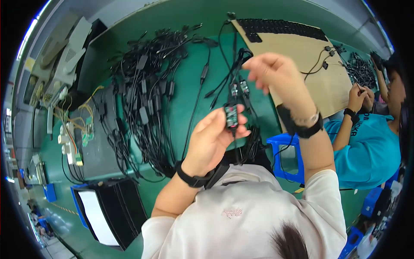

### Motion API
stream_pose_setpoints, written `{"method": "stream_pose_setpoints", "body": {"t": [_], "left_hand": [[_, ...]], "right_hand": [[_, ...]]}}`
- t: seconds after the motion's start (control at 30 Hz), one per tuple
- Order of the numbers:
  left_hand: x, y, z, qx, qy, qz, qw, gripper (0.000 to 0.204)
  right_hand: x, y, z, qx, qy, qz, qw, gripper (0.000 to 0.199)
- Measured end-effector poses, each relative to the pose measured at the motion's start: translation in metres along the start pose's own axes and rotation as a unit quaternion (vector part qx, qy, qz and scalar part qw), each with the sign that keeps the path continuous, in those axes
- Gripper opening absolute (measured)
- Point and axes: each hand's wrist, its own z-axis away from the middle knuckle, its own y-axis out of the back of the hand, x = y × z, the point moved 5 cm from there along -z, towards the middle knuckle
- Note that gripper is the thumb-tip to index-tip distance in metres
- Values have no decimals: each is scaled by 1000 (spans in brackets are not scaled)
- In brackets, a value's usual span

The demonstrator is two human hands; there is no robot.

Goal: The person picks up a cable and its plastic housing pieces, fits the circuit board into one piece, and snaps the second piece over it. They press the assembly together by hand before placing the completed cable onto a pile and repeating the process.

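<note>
My left hand [215, 131] is closed on a small green circuit board [231, 117], pinched between thumb and fingers, with a black cable running down from it. My right hand [278, 75] is raised above and to the right, slightly blurred, its fingers loosely curled and apart with nothing visible in them. Its fingertips are nearest a bunch of black cables [243, 55]; whether they touch it I cannot tell. Between the hands lie two more small boards [239, 88] on cables. Each wrist wears a black band.
A big heap of black cables [144, 99] covers the green table to the left. A tan board [293, 56] bears a row of black pieces [282, 29]. Testing equipment [64, 56] stands far left. At right, a person in a blue shirt [366, 142] works beside a blue stool [286, 157].
</note>
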Motion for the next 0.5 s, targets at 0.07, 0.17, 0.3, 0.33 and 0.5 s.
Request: {"method": "stream_pose_setpoints", "body": {"t": [0.07,0.17,0.3,0.33,0.5], "left_hand": [[4,9,-4,3,-4,12,1000,37],[1,16,-3,27,-12,47,998,39],[4,18,-11,15,-30,49,998,43],[4,18,-11,14,-27,21,999,43],[10,25,-12,23,-26,-22,999,44]], "right_hand": [[9,54,-39,84,34,131,987,22],[40,119,-92,100,-27,309,945,24],[83,118,-142,49,-137,431,891,28],[88,115,-149,49,-136,434,889,28],[99,104,-167,62,-145,476,865,29]]}}
